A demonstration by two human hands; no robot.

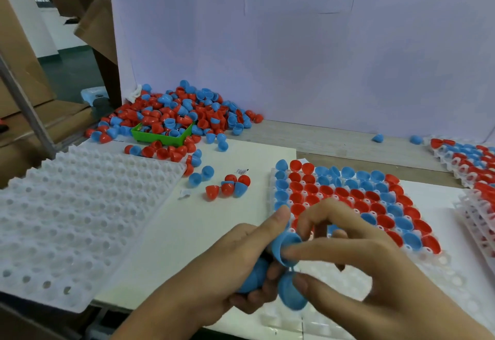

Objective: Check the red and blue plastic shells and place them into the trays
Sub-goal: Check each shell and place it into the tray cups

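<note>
Left hand (235,262) is curled round blue shells (253,276) in the palm, thumb up against the top one. Right hand (356,264) pinches the same cluster from the other side, fingertips (288,254) on the open blue shell (286,247) and thumb on the lower one (292,294) (a thin hinge strip seems to link those two; motion blur, not certain). All of it is held above the near edge of the table, over the tray's unfilled rows.

Left to right across the table: empty white tray (80,221) at the left edge; shell pile (182,112) and green bin (163,136) at the far left corner; loose shells (227,184) mid-table; part-filled tray (348,200) under the hands, far rows full, near rows bare; stacked filled trays (471,163) at the right edge.

Step in hand, as I read it: inspection of the blue pair, not yet placed. Next move needs one shell separated and seated dome-up in the first bare pocket of the near rows.
</note>
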